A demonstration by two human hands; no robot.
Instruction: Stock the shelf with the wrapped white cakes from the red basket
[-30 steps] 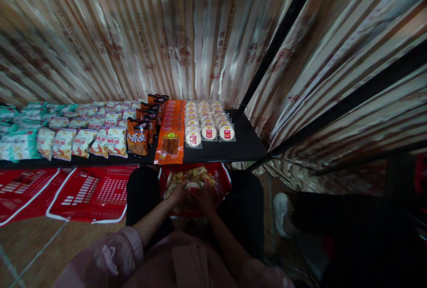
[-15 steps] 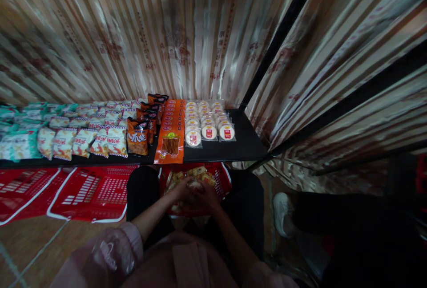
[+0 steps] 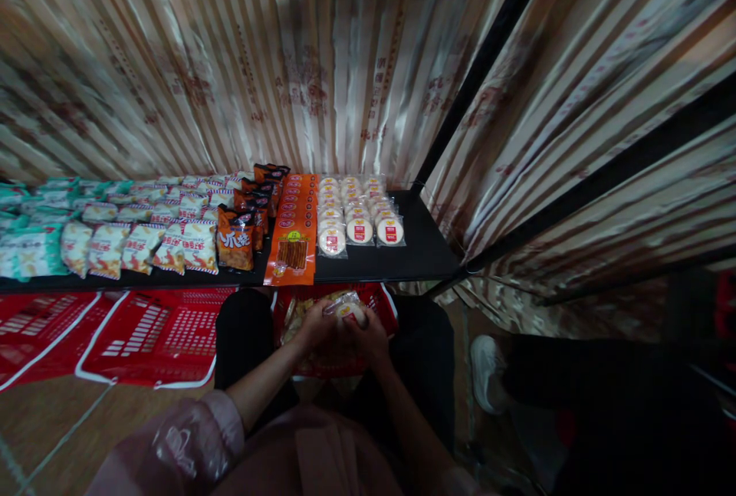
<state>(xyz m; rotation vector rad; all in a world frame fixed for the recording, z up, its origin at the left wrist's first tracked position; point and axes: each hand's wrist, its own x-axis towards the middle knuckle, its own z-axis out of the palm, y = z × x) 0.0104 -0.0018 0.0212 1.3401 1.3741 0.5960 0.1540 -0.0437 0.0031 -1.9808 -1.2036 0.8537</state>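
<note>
Head view, grip: your left hand (image 3: 315,323) and right hand (image 3: 371,333) close their fingers on opposite edges of a wrapped white round (image 3: 348,310), probably to steady it.
Wrapped round's place: your side of the black shelf (image 3: 417,231), over a red basket (image 3: 384,300).
Shelf-top: matching packets (image 3: 359,231) face you, apparently for reading.
Obstacles: shelf's near edge; black post (image 3: 480,70) at its right end.

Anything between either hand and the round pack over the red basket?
Nothing visible. The left hand and right hand both hold the pack, one from each side. The basket is beneath them, not between.
</note>
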